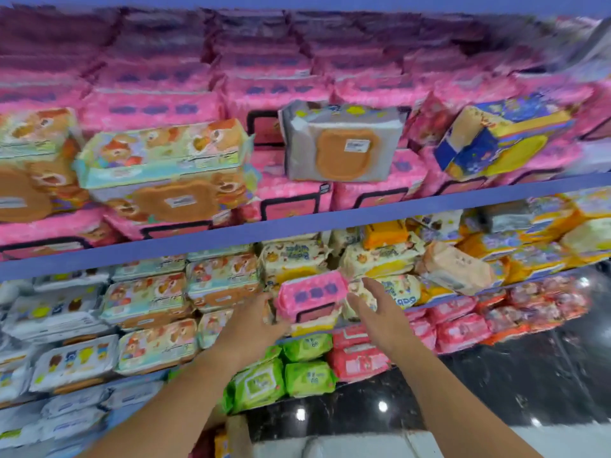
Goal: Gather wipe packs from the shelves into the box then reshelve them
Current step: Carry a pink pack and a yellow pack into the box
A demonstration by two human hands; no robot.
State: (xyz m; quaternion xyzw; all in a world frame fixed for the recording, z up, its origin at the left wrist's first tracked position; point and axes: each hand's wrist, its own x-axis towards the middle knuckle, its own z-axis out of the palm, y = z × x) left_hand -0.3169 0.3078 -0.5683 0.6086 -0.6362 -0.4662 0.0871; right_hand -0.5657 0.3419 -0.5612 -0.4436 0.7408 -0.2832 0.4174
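Note:
A pink wipe pack [310, 297] is held in front of the middle shelf, level with the cream and yellow packs [380, 259]. My left hand [256, 320] grips it from the left and underneath, with the thumb on its left end. My right hand [375, 307] sits just right of the pack with its fingers straight, and I cannot tell whether it touches the pack. Rows of pink packs [271, 90] fill the upper shelf. A brown flap [236, 436], perhaps the box, shows at the bottom edge between my forearms.
A blue shelf rail [297, 223] crosses above my hands. Bear-print packs [165, 166] stack at the left, a grey pack [344, 143] and a blue-yellow pack [502, 137] on the upper shelf. Green packs [281, 371] and red packs [459, 328] lie lower. A glossy black floor [496, 391] is at the right.

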